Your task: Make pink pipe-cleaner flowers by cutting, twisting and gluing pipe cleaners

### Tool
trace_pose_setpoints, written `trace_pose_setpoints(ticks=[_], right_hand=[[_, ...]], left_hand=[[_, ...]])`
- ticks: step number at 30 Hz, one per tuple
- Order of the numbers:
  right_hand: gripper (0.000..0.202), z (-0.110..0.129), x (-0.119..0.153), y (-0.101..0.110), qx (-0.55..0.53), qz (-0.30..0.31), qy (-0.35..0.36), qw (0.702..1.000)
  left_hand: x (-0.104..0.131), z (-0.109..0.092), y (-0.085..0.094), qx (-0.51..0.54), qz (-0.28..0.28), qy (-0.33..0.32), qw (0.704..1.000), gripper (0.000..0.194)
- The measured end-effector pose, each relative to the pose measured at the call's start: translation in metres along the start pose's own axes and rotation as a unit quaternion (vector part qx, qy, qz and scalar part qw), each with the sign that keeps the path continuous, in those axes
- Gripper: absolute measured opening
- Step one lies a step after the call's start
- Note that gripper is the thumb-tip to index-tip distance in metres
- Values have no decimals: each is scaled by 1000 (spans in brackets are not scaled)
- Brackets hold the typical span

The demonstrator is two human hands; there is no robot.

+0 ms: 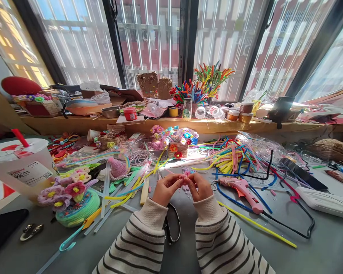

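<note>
Both my hands meet at the middle of the grey table, fingertips pinched together. Between them is a small pink piece [184, 177], mostly covered, so its exact kind does not show. My left hand [165, 189] is closed on its left side, my right hand [200, 187] on its right. Just behind the fingers lie pale purple-pink bits [186, 187]. To the right rests a pink hot glue gun [241, 191], its nozzle pointing towards my right hand. Dark-framed glasses [175, 228] lie partly hidden between my forearms.
Colourful pipe cleaners [231, 158] pile up at the back right; a yellow one [263, 225] crosses the table. At left stand a drink cup [25, 167] and a green pot [82, 209] with fuzzy flowers. A phone [303, 174] lies right. The glue gun's cord [291, 228] loops nearby.
</note>
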State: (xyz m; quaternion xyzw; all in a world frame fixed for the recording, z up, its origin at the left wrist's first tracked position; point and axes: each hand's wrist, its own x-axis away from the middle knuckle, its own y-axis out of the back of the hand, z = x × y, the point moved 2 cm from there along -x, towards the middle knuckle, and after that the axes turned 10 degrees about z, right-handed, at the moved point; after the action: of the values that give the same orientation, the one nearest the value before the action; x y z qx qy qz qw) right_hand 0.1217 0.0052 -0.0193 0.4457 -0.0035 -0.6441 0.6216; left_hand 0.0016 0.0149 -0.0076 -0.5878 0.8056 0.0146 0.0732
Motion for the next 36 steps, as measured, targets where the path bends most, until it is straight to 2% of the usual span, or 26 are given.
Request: trace_pose_setpoints(ticks=[7, 14, 21, 26, 30, 36], right_hand=[[22, -4, -1, -3, 18, 1, 15, 1000], [22, -2, -1, -6, -39, 12, 16, 999], [26, 0, -2, -6, -65, 29, -18, 997], [27, -3, -2, -7, -62, 2, -14, 998], [20, -1, -1, -7, -127, -23, -77, 989], [16, 4, -1, -7, -220, -21, -82, 972]], left_hand=[[-1, 3, 1, 24, -3, 24, 999, 22], [-1, 3, 1, 38, -9, 29, 999, 22], [1, -1, 1, 35, -20, 24, 999, 24], [0, 4, 3, 94, -9, 31, 995, 26], [-1, 8, 6, 89, 0, 39, 995, 23], [-2, 8, 7, 96, -5, 60, 994, 23]])
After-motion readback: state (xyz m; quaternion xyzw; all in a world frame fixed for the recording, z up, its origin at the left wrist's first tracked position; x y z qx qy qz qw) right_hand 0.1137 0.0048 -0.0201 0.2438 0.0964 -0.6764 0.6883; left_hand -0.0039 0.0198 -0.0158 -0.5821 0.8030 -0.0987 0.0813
